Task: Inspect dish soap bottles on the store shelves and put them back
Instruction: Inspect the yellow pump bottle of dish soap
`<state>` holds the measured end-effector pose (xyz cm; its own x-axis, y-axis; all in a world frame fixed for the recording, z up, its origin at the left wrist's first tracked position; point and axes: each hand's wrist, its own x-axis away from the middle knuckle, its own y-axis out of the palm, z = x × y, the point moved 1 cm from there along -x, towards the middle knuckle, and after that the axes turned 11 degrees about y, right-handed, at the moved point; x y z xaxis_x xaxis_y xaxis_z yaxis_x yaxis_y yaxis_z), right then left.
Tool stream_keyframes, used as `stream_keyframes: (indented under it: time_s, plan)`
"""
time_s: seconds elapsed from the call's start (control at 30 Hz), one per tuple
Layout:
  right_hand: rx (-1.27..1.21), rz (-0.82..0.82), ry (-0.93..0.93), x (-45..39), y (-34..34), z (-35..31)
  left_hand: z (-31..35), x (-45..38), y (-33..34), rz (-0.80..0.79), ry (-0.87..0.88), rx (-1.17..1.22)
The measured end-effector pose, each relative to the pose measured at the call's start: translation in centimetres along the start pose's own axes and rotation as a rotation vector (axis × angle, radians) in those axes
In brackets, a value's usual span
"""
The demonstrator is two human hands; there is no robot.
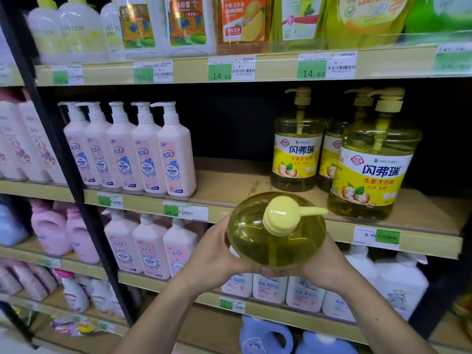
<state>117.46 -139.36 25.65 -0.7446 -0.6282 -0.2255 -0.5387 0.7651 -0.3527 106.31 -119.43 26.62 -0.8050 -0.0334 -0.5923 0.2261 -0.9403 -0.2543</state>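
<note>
A round yellow-green dish soap bottle with a pale yellow pump top is seen from above, in front of the middle shelf. My left hand grips its left side and my right hand grips its right side, with fingers curled under the base. The pump spout points right. Three matching bottles with yellow ginger labels stand on the shelf at right, the nearest one close to the front edge, another further back.
A row of pink pump bottles stands left on the same shelf, with a bare gap between them and the yellow bottles. Other bottles fill the upper shelf and lower shelves. A black upright post runs at left.
</note>
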Motion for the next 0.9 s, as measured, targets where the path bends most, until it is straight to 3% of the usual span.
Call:
stream_keyframes:
  time_s: [0.17, 0.43, 0.6, 0.77, 0.9]
  plan:
    - [-0.031, 0.045, -0.062, 0.8, 0.3, -0.7, 0.6, 1.1, 0.7, 0.068, 0.104, -0.111]
    - [0.016, 0.035, -0.132, 0.6, 0.3, 0.2, 1.1, 1.4, 0.8, 0.044, 0.186, -0.259]
    - [0.119, 0.046, -0.101, 0.7, 0.2, -0.7, 0.1, 1.3, 0.6, 0.05, 0.138, -0.185]
    - [0.164, -0.087, 0.022, 0.6, -0.8, -0.2, -0.7, 0.7, 0.2, 0.003, -0.018, -0.071]
    - [0.035, -0.215, 0.063, 0.7, -0.6, -1.2, -1.1, 0.5, 0.1, 0.005, -0.094, 0.093]
